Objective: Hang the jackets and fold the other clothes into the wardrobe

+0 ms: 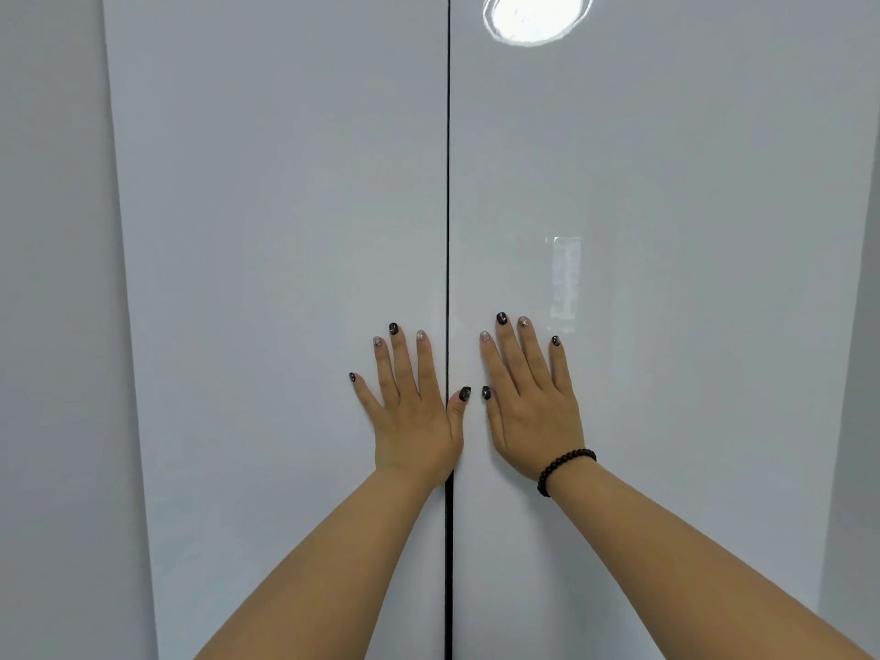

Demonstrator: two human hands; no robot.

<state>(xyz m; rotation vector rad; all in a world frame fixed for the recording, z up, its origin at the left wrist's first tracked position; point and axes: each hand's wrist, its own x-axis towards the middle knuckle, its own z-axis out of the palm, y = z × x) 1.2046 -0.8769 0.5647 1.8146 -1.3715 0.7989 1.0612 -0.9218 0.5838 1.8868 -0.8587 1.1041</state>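
The wardrobe fills the view with two glossy white doors, both closed, meeting at a dark vertical seam. My left hand (413,412) lies flat on the left door (285,254) with fingers straight and spread, its thumb reaching across the seam. My right hand (531,402), a dark bead bracelet on its wrist, presses flat on the right door (666,231) just beside the seam. Neither hand holds anything. No jackets or other clothes are in view; the wardrobe's inside is hidden behind the doors.
A plain white panel or wall (52,326) flanks the wardrobe on the left, and another strip (857,421) shows at the far right. A ceiling light's reflection (535,14) shines on the right door near the top.
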